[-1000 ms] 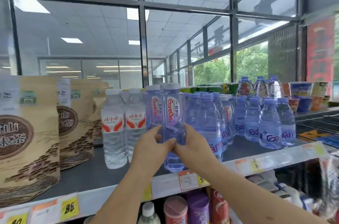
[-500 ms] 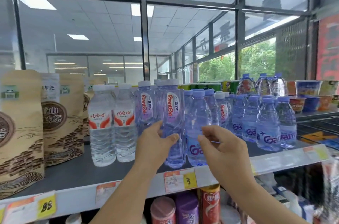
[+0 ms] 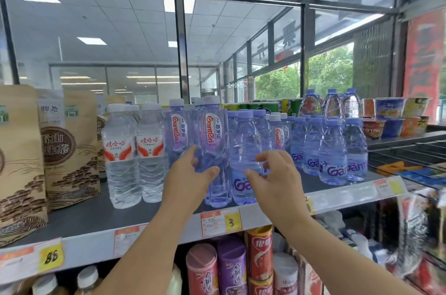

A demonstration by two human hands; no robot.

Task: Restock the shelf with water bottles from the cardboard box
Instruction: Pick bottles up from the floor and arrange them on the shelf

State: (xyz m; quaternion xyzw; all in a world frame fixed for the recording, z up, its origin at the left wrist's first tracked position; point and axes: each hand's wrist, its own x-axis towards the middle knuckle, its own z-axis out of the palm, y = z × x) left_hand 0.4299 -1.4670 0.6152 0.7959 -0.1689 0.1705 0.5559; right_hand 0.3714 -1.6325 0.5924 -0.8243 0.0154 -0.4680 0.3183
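Observation:
A tall clear water bottle (image 3: 214,130) with a red-lettered label stands upright at the front of the grey shelf (image 3: 79,219). My left hand (image 3: 188,178) holds its lower part, fingers on its left side and thumb across its front. My right hand (image 3: 275,178) hovers just right of it with loosely curled fingers and holds nothing. It is in front of a shorter blue-capped water bottle (image 3: 243,145). No cardboard box is in view.
Two white-capped bottles (image 3: 120,154) and brown paper bags (image 3: 70,149) stand to the left. Several short blue bottles (image 3: 333,149) fill the shelf to the right, with noodle cups (image 3: 388,113) beyond. Cans (image 3: 231,268) fill the shelf below. Glass panes rise behind.
My right hand has let go of the tall bottle and moved off to the right. The bottle now stands on the shelf, with my left hand still on it.

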